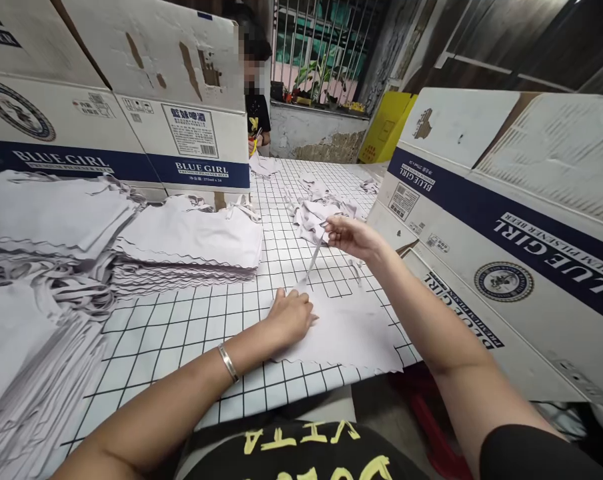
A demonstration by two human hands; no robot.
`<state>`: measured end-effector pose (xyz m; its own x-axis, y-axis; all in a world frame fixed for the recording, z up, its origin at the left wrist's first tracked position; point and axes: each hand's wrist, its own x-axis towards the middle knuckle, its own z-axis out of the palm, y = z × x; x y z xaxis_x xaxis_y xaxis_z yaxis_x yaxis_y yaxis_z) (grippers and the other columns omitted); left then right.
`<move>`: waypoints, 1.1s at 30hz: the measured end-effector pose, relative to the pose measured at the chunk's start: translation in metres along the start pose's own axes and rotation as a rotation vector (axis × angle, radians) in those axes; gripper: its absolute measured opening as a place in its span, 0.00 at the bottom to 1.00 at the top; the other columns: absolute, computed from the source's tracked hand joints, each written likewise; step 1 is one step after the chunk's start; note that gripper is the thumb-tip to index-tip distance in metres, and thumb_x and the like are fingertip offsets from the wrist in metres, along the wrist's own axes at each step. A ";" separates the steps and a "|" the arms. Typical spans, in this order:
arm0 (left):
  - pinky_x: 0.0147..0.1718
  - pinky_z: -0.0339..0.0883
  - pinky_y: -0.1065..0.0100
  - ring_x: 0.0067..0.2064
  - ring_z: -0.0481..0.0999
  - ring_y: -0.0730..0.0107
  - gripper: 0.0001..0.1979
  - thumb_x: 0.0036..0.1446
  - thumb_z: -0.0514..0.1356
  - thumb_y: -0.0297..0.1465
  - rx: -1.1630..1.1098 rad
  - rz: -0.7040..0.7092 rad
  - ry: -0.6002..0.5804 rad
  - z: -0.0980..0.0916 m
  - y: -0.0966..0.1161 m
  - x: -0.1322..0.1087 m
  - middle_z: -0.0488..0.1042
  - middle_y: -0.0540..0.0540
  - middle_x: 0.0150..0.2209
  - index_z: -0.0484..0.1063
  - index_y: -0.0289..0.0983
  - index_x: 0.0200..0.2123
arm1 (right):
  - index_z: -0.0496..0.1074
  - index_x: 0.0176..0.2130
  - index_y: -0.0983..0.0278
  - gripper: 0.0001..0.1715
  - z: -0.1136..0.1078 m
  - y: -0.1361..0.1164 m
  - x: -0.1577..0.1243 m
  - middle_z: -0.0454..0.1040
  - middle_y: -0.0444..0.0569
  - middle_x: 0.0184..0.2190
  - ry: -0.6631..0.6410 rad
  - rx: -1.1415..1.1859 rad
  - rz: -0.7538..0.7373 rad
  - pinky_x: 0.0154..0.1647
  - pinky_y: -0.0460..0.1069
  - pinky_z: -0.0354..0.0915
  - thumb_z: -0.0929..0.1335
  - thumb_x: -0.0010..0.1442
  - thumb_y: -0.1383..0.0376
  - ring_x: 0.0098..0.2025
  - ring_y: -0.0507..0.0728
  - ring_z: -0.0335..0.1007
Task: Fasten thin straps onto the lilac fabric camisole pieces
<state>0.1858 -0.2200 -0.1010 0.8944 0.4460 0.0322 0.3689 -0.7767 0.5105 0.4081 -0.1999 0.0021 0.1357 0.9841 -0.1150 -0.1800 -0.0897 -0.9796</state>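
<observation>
A pale lilac-white garment (346, 333) with a wavy hem and thin straps lies flat near the table's front edge. My left hand (291, 317) rests on its upper left part, fingers curled down onto the cloth at the base of a strap. From there the thin strap (314, 260) runs taut up to my right hand (349, 237), which pinches its far end above the table. Just behind my right hand is a loose heap of pale fabric pieces (311, 210).
Stacks of similar garments (196, 237) fill the table's left side. Beer cartons stand at the left (201, 100) and right (481, 200). Across the grid-patterned table (181, 340), another person (256, 113) holds yellow-handled scissors (254, 143).
</observation>
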 end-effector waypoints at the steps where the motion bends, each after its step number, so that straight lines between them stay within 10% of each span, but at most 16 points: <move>1: 0.52 0.56 0.46 0.49 0.70 0.52 0.16 0.65 0.50 0.37 -0.204 -0.085 0.015 -0.002 0.002 0.001 0.74 0.39 0.42 0.73 0.34 0.34 | 0.71 0.38 0.64 0.13 0.005 0.001 -0.021 0.73 0.45 0.33 -0.051 -0.035 -0.010 0.35 0.46 0.66 0.73 0.51 0.65 0.29 0.49 0.66; 6: 0.46 0.70 0.54 0.45 0.76 0.59 0.28 0.66 0.40 0.48 -1.616 -0.486 -0.186 -0.007 0.003 0.009 0.74 0.34 0.45 0.67 0.31 0.45 | 0.73 0.43 0.63 0.16 0.034 0.036 -0.139 0.74 0.49 0.40 -0.429 -0.392 0.036 0.45 0.52 0.67 0.71 0.56 0.57 0.40 0.55 0.71; 9: 0.47 0.71 0.59 0.43 0.78 0.63 0.15 0.66 0.49 0.37 -1.993 -0.603 -0.214 -0.007 0.003 0.012 0.76 0.35 0.42 0.67 0.30 0.42 | 0.71 0.44 0.61 0.18 0.044 0.070 -0.180 0.74 0.47 0.38 -0.384 -0.626 0.113 0.44 0.52 0.66 0.71 0.56 0.55 0.40 0.55 0.70; 15: 0.48 0.73 0.60 0.47 0.78 0.59 0.08 0.61 0.52 0.23 -2.097 -0.483 -0.161 -0.010 0.010 0.010 0.77 0.35 0.40 0.72 0.27 0.38 | 0.64 0.41 0.61 0.17 0.046 0.122 -0.150 0.72 0.49 0.41 0.272 -0.269 -0.035 0.48 0.53 0.65 0.69 0.59 0.53 0.43 0.55 0.69; 23: 0.45 0.74 0.67 0.38 0.80 0.66 0.07 0.59 0.54 0.19 -2.081 -0.520 -0.029 -0.035 0.004 0.025 0.77 0.36 0.37 0.72 0.26 0.36 | 0.69 0.34 0.68 0.23 0.073 0.117 -0.158 0.75 0.51 0.28 -0.130 -0.015 0.209 0.33 0.49 0.64 0.69 0.57 0.49 0.28 0.53 0.71; 33: 0.41 0.75 0.60 0.38 0.80 0.60 0.05 0.60 0.56 0.24 -2.015 -0.674 0.134 -0.019 -0.028 0.052 0.76 0.36 0.33 0.69 0.27 0.36 | 0.78 0.28 0.69 0.25 0.035 0.113 -0.181 0.74 0.51 0.26 -0.155 -0.384 0.195 0.35 0.47 0.62 0.68 0.57 0.50 0.30 0.52 0.68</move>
<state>0.2170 -0.1663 -0.0972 0.7213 0.4743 -0.5047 -0.2453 0.8564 0.4542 0.3289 -0.3823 -0.0818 -0.0170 0.9520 -0.3056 0.1905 -0.2969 -0.9357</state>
